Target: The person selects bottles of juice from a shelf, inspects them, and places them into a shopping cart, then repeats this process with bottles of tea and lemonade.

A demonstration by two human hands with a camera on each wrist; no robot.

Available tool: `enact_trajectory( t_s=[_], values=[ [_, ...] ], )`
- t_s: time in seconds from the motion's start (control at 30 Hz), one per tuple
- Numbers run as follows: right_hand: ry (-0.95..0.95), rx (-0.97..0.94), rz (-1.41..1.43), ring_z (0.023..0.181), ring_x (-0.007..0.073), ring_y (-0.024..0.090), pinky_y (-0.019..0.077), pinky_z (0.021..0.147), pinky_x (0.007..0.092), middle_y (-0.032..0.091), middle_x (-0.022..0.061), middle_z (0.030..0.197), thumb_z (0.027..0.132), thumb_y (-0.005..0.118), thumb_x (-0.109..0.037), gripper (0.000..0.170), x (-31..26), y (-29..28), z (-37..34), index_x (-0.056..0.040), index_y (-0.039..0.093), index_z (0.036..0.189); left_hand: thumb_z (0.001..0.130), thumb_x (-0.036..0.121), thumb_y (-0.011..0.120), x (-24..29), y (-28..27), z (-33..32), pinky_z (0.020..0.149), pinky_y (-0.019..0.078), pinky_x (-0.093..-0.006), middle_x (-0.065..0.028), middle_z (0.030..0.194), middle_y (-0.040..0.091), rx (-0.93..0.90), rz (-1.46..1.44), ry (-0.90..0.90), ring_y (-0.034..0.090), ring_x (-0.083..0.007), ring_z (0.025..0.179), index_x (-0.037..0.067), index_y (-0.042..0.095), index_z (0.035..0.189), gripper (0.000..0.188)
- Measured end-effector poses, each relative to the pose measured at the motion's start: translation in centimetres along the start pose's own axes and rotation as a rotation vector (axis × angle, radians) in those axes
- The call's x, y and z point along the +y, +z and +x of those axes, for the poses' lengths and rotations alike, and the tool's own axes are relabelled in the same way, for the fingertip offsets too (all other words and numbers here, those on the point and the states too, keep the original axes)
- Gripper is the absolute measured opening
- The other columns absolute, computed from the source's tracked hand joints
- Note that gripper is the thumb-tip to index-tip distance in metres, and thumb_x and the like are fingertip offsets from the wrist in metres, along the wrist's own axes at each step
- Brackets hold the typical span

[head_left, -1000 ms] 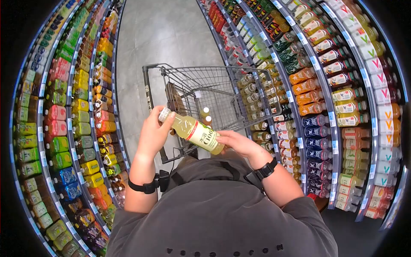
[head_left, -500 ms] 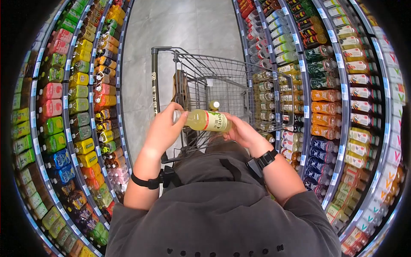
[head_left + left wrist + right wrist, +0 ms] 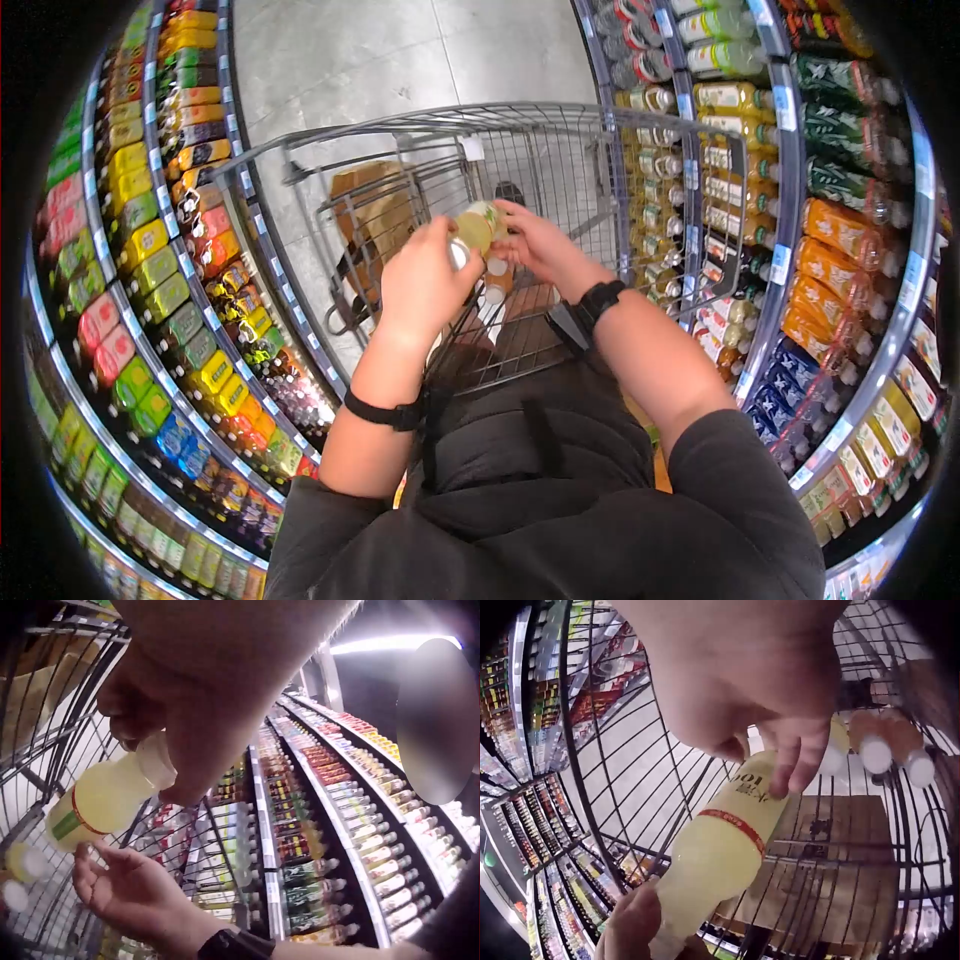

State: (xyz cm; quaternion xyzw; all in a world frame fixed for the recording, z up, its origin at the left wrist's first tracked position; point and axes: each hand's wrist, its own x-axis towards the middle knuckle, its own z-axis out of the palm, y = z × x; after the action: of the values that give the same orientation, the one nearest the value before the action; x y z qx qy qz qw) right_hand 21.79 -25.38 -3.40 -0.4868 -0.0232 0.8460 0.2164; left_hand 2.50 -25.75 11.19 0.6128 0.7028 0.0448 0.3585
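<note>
Over the shopping cart [image 3: 560, 150], both hands hold a bottle of pale yellow drink [image 3: 475, 228] with a "C100" label and a red band. My left hand [image 3: 428, 278] grips the bottle's neck beside the white cap. My right hand [image 3: 540, 245] has its fingers on the label near the base, on either side of it in the right wrist view. The bottle [image 3: 105, 799] lies tilted, its base towards the right hand [image 3: 135, 889], whose palm shows in the left wrist view. Part of the neck is hidden by the left hand [image 3: 172, 697].
Several white-capped bottles [image 3: 876, 754] stand in the cart below the hands. A brown paper bag [image 3: 375, 205] is at the cart's left side. Long drink shelves line the aisle on the left [image 3: 205, 370] and right [image 3: 785, 180], with grey floor [image 3: 340, 60] ahead.
The bottle has gone from label-up across the body to pointing more away, further forward over the cart. The cart appears larger and nearer, and the view has turned and tilted.
</note>
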Motion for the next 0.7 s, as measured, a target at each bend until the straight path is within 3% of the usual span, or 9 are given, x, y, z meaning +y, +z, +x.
enact_trajectory(
  t_s=[0.1,0.2,0.3,0.4,0.7],
  values=[
    [0.026,0.07,0.045,0.098,0.0247,0.067,0.0584,0.079,0.0349,0.065,0.0113,0.125,0.105,0.047,-0.012,0.049,-0.8,-1.7,2.7,-0.0078,0.045,0.154,0.085,0.032,0.074,-0.6,3.4,4.0,0.082,0.0574,-0.0492,-0.0201,0.102,0.074,-0.065,0.023,-0.081,0.072,-0.0406,0.096,0.005,0.063,0.113,0.041],
    [0.058,0.037,-0.022,0.1,0.024,0.067,0.058,0.084,0.035,0.056,0.0126,0.144,0.091,0.041,0.002,0.065,-1.2,-3.4,4.8,-0.0034,0.042,0.156,0.085,0.033,0.074,-1.8,6.3,7.3,0.083,0.0571,-0.049,-0.0216,0.104,0.074,-0.119,0.055,-0.115,0.072,-0.0407,0.098,0.005,0.063,0.117,0.044],
    [0.058,0.039,-0.001,0.102,0.0244,0.066,0.0577,0.084,0.0349,0.052,0.0112,0.149,0.091,0.043,0.001,0.067,0.1,-5.5,7.2,-0.0042,0.039,0.158,0.086,0.034,0.074,-3.3,9.2,9.6,0.083,0.0567,-0.0497,-0.024,0.102,0.074,-0.14,0.084,-0.108,0.071,-0.0427,0.097,0.004,0.062,0.118,0.045],
    [0.088,0.088,-0.004,0.106,0.0254,0.065,0.0587,0.08,0.0361,0.053,0.0147,0.144,0.09,0.042,0.001,0.072,0.8,-5.9,8.1,-0.0081,0.036,0.161,0.086,0.034,0.074,-4.7,12.0,11.2,0.082,0.0562,-0.0508,-0.027,0.101,0.073,-0.165,0.108,-0.114,0.071,-0.0451,0.096,0.004,0.06,0.12,0.048],
    [0.123,0.043,-0.021,0.097,0.0209,0.066,0.0574,0.071,0.0309,0.062,0.0126,0.127,0.095,0.042,-0.005,0.069,2.6,-6.9,9.8,-0.016,0.036,0.162,0.087,0.035,0.073,-6.9,16.2,13.0,0.087,0.0555,-0.0521,-0.0296,0.106,0.072,-0.271,0.15,-0.187,0.07,-0.0456,0.101,0.004,0.056,0.125,0.052]
  ],
)
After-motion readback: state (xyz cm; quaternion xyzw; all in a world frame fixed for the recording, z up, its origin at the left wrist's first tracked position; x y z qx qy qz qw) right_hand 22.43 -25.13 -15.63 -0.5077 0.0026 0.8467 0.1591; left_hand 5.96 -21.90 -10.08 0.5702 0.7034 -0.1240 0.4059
